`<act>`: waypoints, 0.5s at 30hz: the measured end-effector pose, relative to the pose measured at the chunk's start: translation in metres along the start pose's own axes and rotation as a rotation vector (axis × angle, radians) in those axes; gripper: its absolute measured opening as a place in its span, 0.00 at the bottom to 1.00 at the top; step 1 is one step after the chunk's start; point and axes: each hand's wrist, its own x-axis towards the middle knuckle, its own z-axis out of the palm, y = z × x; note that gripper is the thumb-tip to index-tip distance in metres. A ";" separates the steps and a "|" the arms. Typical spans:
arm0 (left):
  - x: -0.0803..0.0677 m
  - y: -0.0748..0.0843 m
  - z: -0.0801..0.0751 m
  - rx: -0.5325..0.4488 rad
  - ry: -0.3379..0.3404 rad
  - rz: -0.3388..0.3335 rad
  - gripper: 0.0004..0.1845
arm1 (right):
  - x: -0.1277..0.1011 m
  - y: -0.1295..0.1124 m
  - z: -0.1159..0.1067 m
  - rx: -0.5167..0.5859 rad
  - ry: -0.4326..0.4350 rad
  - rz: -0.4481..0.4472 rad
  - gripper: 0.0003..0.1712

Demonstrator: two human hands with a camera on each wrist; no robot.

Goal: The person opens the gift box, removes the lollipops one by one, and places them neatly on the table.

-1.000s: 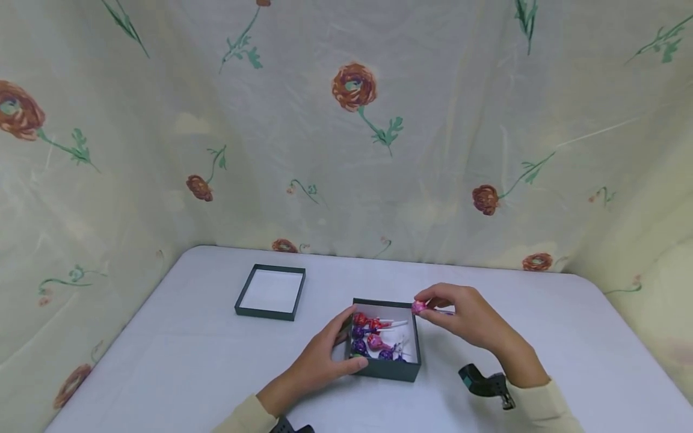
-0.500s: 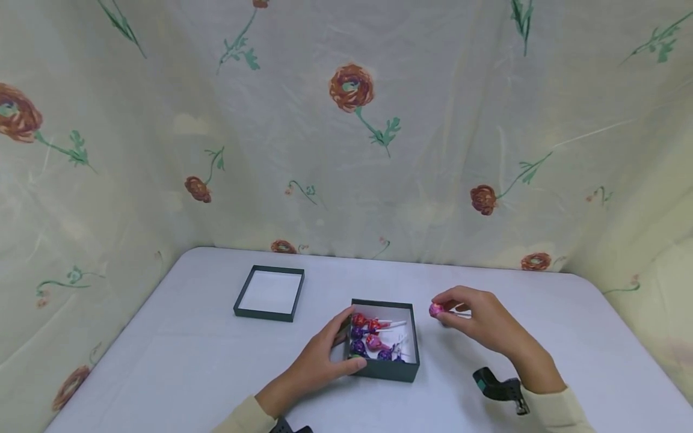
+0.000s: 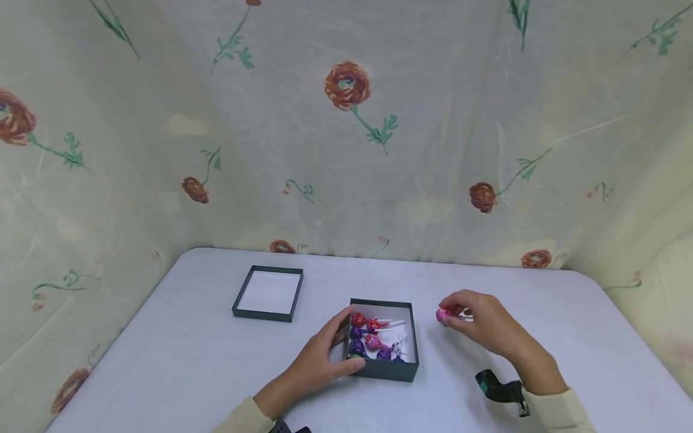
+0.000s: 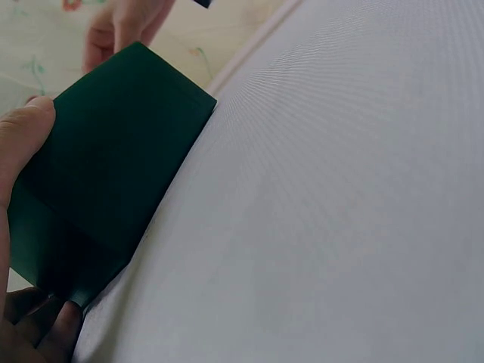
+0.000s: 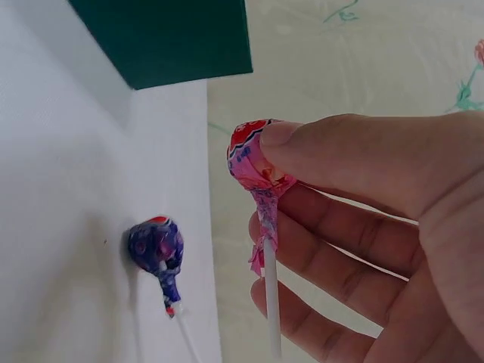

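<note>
My right hand (image 3: 482, 322) pinches a pink-wrapped lollipop (image 5: 261, 160) by its candy end, above the table to the right of the box. Its white stick points down in the right wrist view. A purple-wrapped lollipop (image 5: 156, 246) lies on the table beneath that hand; in the head view the hand mostly hides it. With thumb at the front corner and fingers along the left side, my left hand (image 3: 316, 358) grips a dark green box (image 3: 387, 370). Inside are several red, purple and pink lollipops (image 3: 373, 341), sticks pointing mostly right.
A dark green box lid (image 3: 263, 314) with a white inside lies farther back on the left. The white-covered table (image 3: 162, 361) ends at a flower-printed curtain (image 3: 411, 198), which hangs behind it and along both sides.
My right hand has carried the pink lollipop from the box's right rim rightward and slightly lower over the table. My left hand and the box have stayed in place.
</note>
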 end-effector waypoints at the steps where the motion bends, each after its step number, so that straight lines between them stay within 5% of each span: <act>1: 0.000 0.000 0.000 0.001 0.000 0.002 0.47 | -0.001 0.001 0.000 -0.003 -0.003 0.000 0.09; 15: 0.000 0.000 0.001 0.006 -0.002 -0.004 0.48 | -0.007 0.019 0.003 -0.036 -0.010 0.010 0.08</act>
